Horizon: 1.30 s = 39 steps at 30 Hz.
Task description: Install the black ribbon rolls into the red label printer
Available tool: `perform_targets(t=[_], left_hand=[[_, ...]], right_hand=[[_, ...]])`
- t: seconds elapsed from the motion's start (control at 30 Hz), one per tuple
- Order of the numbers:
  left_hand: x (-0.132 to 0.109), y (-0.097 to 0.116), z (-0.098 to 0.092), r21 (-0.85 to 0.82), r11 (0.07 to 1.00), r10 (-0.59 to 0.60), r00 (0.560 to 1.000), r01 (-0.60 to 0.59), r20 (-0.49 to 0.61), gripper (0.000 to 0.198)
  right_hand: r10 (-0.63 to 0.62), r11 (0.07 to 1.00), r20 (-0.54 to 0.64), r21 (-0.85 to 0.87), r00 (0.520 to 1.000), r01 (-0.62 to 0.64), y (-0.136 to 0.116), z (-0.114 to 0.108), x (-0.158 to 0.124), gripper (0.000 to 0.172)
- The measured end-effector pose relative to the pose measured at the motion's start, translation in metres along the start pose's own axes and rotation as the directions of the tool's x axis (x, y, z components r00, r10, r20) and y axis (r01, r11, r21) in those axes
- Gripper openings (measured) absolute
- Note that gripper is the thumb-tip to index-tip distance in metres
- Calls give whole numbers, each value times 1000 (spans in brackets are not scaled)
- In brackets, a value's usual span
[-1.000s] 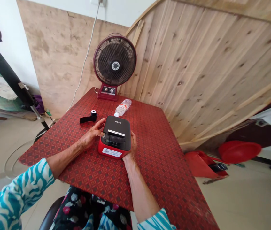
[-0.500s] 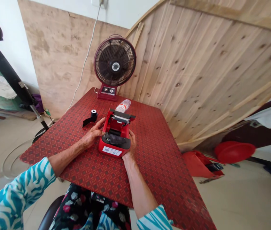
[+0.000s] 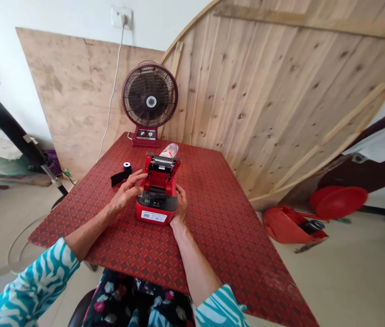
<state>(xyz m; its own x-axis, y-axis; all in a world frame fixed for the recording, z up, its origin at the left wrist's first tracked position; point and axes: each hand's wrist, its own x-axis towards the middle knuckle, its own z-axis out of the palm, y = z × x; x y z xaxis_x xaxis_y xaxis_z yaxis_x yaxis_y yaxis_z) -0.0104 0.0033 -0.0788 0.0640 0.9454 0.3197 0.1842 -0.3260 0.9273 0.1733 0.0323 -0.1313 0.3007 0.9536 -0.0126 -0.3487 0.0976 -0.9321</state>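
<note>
The red printer (image 3: 156,200) sits mid-tabletop (image 3: 219,218), lid (image 3: 161,164) upright, with the right hand (image 3: 180,206) clasping its side and the left hand (image 3: 126,193) resting loose, spread fingers against it, a sensibly steadying, two-sided brace.

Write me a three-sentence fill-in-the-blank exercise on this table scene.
1. The lid of the red printer stands ____.
2. The clear bottle lies on the table just ____ the printer.
3. With the left hand and right hand flanking the printer, the black roll lies nearer the ____ one.
Missing words: open; behind; left.
</note>
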Motion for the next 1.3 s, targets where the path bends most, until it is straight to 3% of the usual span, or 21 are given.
perform_targets(t=[0.07,0.17,0.27,0.33,0.4,0.6,0.67,0.83,0.93,1.0,1.07,1.17,1.3], left_hand=[[10,16,-2,135,987,88,995,-92,36,37],[35,38,2,373,904,119,961,-209,250,32],[64,53,12,634,719,-91,864,-287,495,31],[77,61,21,742,571,-259,780,-352,569,29],[85,67,27,775,479,-347,721,-413,599,25],[90,73,29,750,445,-427,620,-489,658,24],[88,71,26,759,449,-418,639,-472,645,28],[77,73,18,813,409,-274,794,-415,543,36],[67,82,11,779,443,-144,823,-443,550,35],[63,87,2,727,544,-36,853,-420,520,36],[63,90,-12,623,701,51,896,-347,441,42],[72,89,-36,390,899,90,954,-202,288,52],[97,70,-61,262,965,15,999,-22,29,46]], right_hand=[[-1,1000,4,22,1000,1,-1,2,0,38],[-20,998,18,56,1000,19,-6,4,-1,36],[-73,996,25,46,997,72,-6,5,-1,33],[-101,994,28,37,995,100,-3,5,1,32],[-116,992,42,44,992,114,0,6,2,32],[-134,991,58,26,989,133,1,9,4,31],[-130,991,55,28,990,129,1,9,4,31],[-139,990,62,35,988,137,3,8,5,31],[-140,990,66,37,988,138,4,7,5,31],[-139,990,64,39,988,136,4,6,5,31],[-135,990,58,39,989,133,5,5,6,31],[-119,992,52,37,992,117,6,4,7,31],[-90,996,48,32,995,89,5,2,7,32]])
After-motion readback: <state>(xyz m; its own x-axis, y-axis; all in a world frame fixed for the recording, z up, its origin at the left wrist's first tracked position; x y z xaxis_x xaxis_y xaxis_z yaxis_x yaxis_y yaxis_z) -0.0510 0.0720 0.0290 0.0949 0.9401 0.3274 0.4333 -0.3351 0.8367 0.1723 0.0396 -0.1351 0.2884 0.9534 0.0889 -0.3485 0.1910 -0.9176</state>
